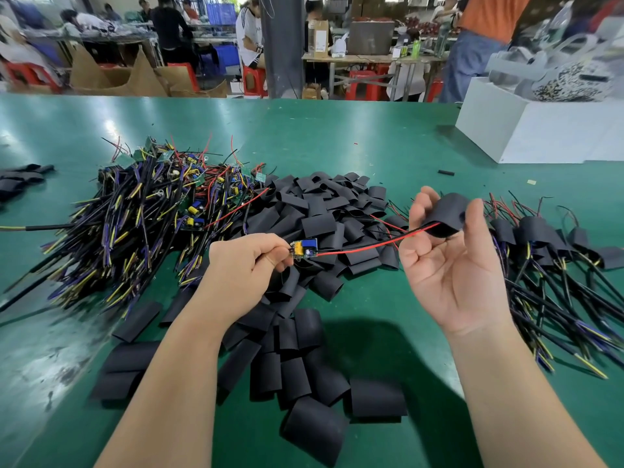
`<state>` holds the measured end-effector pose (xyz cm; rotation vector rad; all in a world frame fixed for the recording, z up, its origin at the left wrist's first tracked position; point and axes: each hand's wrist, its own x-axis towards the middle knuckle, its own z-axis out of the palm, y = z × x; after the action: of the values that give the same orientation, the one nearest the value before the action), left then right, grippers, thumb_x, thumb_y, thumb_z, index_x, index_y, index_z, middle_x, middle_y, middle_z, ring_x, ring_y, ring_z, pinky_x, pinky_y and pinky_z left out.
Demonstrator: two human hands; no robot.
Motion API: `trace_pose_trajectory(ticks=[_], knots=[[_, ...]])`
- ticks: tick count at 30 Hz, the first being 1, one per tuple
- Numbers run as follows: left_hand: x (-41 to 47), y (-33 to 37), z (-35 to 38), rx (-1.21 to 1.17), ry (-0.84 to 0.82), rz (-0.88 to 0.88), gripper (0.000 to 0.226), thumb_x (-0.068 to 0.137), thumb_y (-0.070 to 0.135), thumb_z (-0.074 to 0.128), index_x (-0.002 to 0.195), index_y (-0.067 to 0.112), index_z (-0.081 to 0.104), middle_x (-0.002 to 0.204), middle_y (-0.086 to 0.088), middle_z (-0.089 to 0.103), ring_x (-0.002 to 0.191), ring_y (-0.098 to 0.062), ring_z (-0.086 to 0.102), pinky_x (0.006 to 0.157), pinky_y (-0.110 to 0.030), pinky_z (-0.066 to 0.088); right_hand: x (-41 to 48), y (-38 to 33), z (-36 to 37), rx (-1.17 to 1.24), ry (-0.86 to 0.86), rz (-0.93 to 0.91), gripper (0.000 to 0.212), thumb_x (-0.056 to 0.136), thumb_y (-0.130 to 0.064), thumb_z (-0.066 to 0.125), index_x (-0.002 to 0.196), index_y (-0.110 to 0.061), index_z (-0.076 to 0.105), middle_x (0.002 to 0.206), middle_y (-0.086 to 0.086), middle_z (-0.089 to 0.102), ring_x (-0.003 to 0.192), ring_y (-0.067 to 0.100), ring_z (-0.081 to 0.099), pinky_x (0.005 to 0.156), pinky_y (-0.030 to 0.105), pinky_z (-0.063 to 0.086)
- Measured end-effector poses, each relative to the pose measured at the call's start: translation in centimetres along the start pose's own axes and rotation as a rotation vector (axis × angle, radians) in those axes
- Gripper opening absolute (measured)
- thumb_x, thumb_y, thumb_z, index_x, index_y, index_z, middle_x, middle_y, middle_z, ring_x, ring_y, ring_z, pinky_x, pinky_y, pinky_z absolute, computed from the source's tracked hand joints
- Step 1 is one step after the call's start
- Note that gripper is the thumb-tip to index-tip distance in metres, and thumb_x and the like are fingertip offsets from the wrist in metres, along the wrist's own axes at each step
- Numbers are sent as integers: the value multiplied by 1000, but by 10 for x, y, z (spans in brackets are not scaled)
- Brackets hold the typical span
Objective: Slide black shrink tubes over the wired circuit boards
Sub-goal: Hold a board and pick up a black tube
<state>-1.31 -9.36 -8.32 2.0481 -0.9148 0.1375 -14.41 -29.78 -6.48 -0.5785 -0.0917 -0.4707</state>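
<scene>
— How is each grip set?

— The left hand point(246, 261) has a narrow grip: thumb and forefinger pinch the left end of a small circuit board point(304, 250), held above the surface point(371, 136). The right hand point(449, 265), palm up, pinches one black shrink tube point(445, 216) between thumb and forefinger. Its other fingers are loosely curled.

— And between the hands?

— A red lead point(364, 248) and a black one run from the board to the tube's open mouth. The board itself is well outside the tube.

— Around them?

— Just behind and below the hands lies a heap of loose tubes point(324, 211). To the left is a tangle of bare wired boards point(152, 204), and to the right a pile of sleeved boards point(547, 244). A white box point(540, 130) stands at the far right.

— Any writing?

— The board's markings are too small to read.
</scene>
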Motion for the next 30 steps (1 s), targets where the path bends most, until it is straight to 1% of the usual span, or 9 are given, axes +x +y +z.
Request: trace_pose_trajectory(ticks=[4,7,11,14,16,18,21,24,30], knots=[[-1,4,4,-1,27,-9,30,95,14,55,74,32,65,69,9,66,70,-6,60,69,-18,44,-1,10,-1,-263,70,-16,22,81,-25,58,101,-23,68,110,-3,71,93,11,68,67,17,51],[-1,11,11,-34,50,25,27,96,15,55,77,32,66,68,9,65,64,-13,60,62,-20,45,-2,24,3,-424,30,6,26,76,-10,60,101,-17,62,107,0,72,85,9,66,68,17,49],[-2,20,18,-67,82,77,23,95,16,55,80,28,68,66,12,63,56,-4,55,55,-10,35,-5,36,5,-595,-3,-16,24,68,-11,70,88,-24,72,109,4,72,81,22,60,76,24,50],[-2,23,18,-53,89,123,21,91,21,53,80,19,71,69,10,64,63,-4,59,68,-31,48,-5,35,3,-614,13,-34,22,69,-14,73,89,-22,72,109,2,72,80,19,58,76,25,52],[-3,24,18,-32,78,148,22,90,20,53,80,16,72,70,11,64,67,-2,60,75,-49,47,-4,35,2,-584,12,-25,22,67,-19,76,88,-22,73,106,2,72,79,14,60,72,23,52],[-3,25,18,0,65,156,21,89,18,52,77,19,70,70,12,63,70,-5,61,78,-57,43,-4,34,0,-568,-1,-27,26,67,-20,75,93,-19,71,103,3,73,78,14,60,72,22,52],[-4,24,18,63,44,153,20,88,20,52,76,24,68,68,12,62,70,-5,60,83,-51,36,-4,31,-2,-656,-81,-26,24,73,-11,72,95,-20,71,107,4,72,84,18,61,77,23,51],[-5,25,20,106,10,149,22,89,24,49,78,26,68,71,10,64,72,-6,59,78,-37,26,-6,30,-1,-755,-167,2,27,74,-8,72,99,-13,66,112,4,71,81,8,66,79,21,50],[-6,30,25,85,17,106,25,90,24,43,75,27,62,70,6,63,68,-12,59,82,-38,29,-6,32,1,-728,-80,39,32,68,-14,73,98,-10,64,108,7,73,70,8,64,73,24,52]])
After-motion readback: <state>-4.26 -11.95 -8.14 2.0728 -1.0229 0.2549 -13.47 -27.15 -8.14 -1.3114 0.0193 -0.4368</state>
